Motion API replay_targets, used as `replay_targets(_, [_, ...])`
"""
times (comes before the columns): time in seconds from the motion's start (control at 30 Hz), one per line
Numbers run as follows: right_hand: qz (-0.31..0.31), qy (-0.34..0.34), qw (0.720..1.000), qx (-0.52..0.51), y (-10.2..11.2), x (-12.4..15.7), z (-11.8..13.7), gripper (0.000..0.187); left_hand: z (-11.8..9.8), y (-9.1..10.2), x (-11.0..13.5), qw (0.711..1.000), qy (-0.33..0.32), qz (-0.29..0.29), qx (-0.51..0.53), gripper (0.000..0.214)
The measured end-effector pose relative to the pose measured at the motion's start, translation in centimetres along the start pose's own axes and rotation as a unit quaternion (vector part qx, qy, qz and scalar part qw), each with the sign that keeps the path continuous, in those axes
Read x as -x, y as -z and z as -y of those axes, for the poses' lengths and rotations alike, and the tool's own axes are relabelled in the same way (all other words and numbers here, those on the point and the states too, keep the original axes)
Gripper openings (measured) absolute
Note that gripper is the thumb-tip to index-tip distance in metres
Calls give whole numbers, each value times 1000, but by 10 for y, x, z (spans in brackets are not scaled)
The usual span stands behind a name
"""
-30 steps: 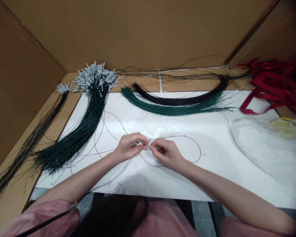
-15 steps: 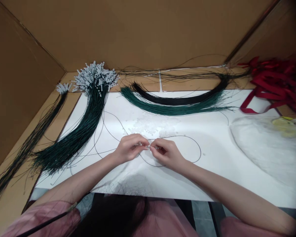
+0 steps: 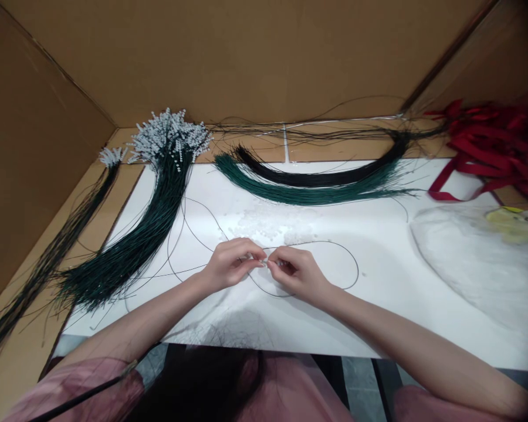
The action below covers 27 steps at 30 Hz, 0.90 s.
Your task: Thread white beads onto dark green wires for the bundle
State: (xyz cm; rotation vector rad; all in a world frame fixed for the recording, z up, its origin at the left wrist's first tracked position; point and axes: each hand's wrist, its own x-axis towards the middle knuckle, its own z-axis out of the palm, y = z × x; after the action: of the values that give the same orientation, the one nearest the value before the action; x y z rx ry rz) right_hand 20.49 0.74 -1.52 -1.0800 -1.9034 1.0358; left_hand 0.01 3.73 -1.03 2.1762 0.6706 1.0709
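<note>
My left hand [image 3: 235,264] and my right hand [image 3: 298,271] meet over the middle of the white board, fingertips pinched close together. Between them runs a thin dark wire [image 3: 358,271], which loops out past my right hand and back under both. Small pale beads appear to sit on the wire at my fingertips, though fingers cover most of them. Just beyond the hands lie many loose clear-white beads [image 3: 273,223] scattered on the board.
At left lie a large bundle of green wires [image 3: 152,234] with white beaded tips [image 3: 171,135] and a thinner dark bundle [image 3: 70,228]. Green wires [image 3: 308,195] and black wires [image 3: 317,177] curve at the back. Red ribbon [image 3: 488,146] and a clear plastic bag [image 3: 475,264] occupy the right.
</note>
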Motion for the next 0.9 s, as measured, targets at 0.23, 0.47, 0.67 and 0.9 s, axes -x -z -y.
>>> replay_targets(0.23, [1, 3, 1000, 2, 0, 1, 0, 13, 0, 0, 0, 1000, 5, 2, -10, 12])
replay_targets(0.47, [4, 0, 1000, 1, 0, 1, 1, 13, -1, 0, 0, 1000, 16, 2, -8, 11])
replay_targets(0.67, [3, 3, 1000, 4, 0, 1, -1, 13, 0, 0, 1, 1000, 18, 2, -2, 13])
replay_targets(0.9, [4, 1, 1000, 10, 0, 1, -1, 13, -1, 0, 0, 1000, 20, -1, -1, 12])
